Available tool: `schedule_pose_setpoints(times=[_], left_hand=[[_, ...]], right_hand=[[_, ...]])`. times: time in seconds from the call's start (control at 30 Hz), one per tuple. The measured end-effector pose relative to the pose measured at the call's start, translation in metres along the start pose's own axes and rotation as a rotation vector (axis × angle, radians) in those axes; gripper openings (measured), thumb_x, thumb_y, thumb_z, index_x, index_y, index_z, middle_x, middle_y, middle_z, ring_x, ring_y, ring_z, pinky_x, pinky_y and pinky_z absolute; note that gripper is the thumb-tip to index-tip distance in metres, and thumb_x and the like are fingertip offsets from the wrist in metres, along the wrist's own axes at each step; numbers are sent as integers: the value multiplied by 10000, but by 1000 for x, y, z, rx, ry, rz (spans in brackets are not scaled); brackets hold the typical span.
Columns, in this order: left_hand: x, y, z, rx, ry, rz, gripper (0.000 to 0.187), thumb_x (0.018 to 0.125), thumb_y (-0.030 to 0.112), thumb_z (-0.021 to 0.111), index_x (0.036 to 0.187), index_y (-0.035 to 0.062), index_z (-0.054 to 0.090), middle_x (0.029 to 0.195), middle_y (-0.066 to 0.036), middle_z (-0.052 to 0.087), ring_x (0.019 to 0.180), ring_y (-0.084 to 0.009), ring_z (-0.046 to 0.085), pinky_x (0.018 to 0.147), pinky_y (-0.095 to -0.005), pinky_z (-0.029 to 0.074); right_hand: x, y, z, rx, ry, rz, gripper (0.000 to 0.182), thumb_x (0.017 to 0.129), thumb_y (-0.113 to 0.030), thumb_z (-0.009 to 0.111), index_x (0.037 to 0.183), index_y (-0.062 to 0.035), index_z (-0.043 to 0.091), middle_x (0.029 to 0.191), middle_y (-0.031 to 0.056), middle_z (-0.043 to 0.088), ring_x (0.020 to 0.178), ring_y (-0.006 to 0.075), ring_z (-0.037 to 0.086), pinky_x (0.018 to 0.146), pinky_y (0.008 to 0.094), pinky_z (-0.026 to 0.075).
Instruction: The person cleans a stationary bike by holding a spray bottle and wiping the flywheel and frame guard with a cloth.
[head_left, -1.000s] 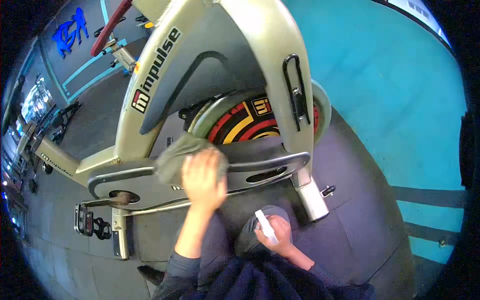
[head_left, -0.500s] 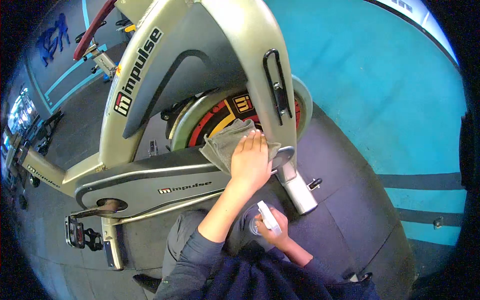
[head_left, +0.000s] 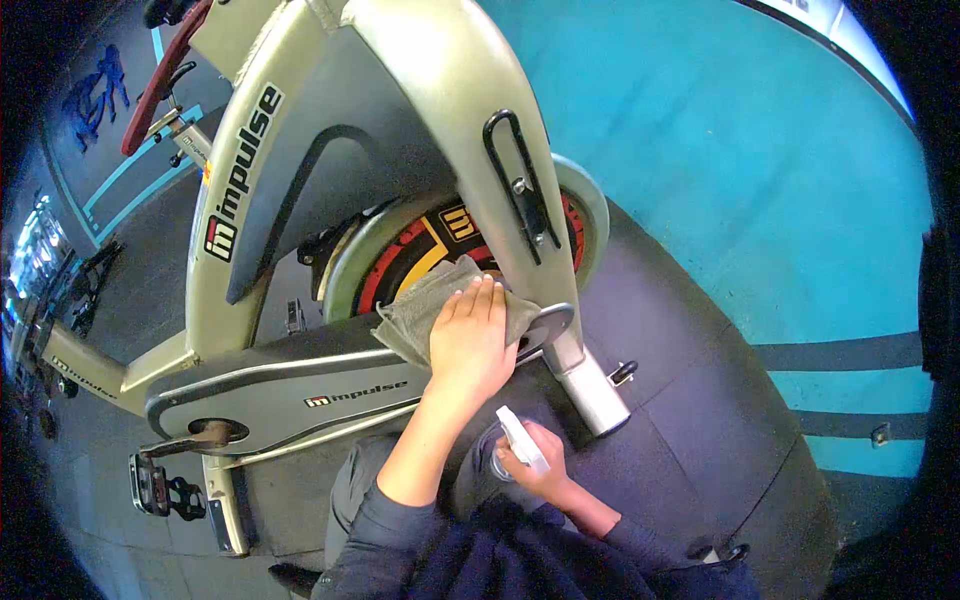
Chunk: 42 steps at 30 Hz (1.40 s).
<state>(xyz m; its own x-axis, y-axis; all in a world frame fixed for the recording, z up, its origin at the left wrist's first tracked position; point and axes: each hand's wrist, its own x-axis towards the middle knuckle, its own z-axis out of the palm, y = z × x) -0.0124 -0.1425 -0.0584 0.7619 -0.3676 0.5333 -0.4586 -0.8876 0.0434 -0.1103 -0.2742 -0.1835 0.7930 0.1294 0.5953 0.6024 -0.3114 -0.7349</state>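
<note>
My left hand [head_left: 472,345] lies with fingers extended over a folded grey-green cloth [head_left: 410,312], holding it against the front of the exercise bike's chain guard [head_left: 270,395]. Part of the guard's surface is hidden by cloth and hand. Just behind the cloth is the bike's flywheel [head_left: 400,262], with red, black and yellow markings. Lower down, by my knee, my right hand [head_left: 540,462] is wrapped around a spray bottle [head_left: 520,440] with a white trigger head. Most of the bottle's body is hidden.
The bike's frame [head_left: 232,190] rises over the guard, with a black bottle holder [head_left: 522,185] on its front post. A pedal [head_left: 150,485] sticks out at lower left. Another bike [head_left: 185,135] stands behind at upper left. Dark mats [head_left: 690,430] meet blue flooring [head_left: 740,180] at right.
The view has shifted, so the bike appears slightly further left and lower. My left hand remains on the cloth against the guard, and my right hand still grips the spray bottle.
</note>
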Motion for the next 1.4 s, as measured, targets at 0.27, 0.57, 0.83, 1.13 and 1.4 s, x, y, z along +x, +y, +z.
schedule_pose_setpoints(times=[0.27, 0.57, 0.83, 1.13, 1.4], left_hand=[[20, -3, 4, 36, -92, -25, 661, 848, 446, 547, 1240, -83, 488, 1290, -230, 513, 1230, -315, 476, 1066, -408, 331], [5, 1, 8, 108, -82, -37, 654, 815, 378, 625, 1290, -41, 463, 1348, -183, 478, 1282, -262, 434, 1085, -382, 316], [-28, 8, -20, 89, -21, 47, 715, 650, 141, 719, 1292, -20, 449, 1348, -161, 476, 1283, -267, 426, 1085, -402, 307], [23, -4, -2, 107, -229, -50, 717, 812, 458, 612, 1300, -39, 442, 1353, -180, 472, 1282, -256, 432, 1069, -391, 322], [11, -1, 8, 109, -114, -22, 685, 791, 366, 639, 1304, -39, 433, 1358, -185, 460, 1283, -288, 422, 1079, -404, 311]], right_hand=[[63, -98, -51, 2, -677, -340, 261, 716, -200, 687, 894, -43, 579, 816, 127, 586, 789, 318, 593, 776, 385, 456], [83, -257, -62, -635, -670, -371, 162, 729, -195, 555, 670, -47, 585, 623, 54, 575, 577, 176, 529, 585, 326, 366], [86, -257, -53, -428, -376, -545, 173, 655, -225, 579, 606, -78, 503, 564, 3, 467, 541, 152, 456, 550, 300, 329], [82, -261, -47, -669, -271, -579, 201, 541, -214, 614, 605, -73, 486, 579, 10, 433, 585, 158, 445, 578, 285, 343], [78, -278, -53, -675, -366, -517, 180, 569, -194, 610, 599, -81, 474, 590, 9, 437, 594, 165, 447, 588, 289, 356]])
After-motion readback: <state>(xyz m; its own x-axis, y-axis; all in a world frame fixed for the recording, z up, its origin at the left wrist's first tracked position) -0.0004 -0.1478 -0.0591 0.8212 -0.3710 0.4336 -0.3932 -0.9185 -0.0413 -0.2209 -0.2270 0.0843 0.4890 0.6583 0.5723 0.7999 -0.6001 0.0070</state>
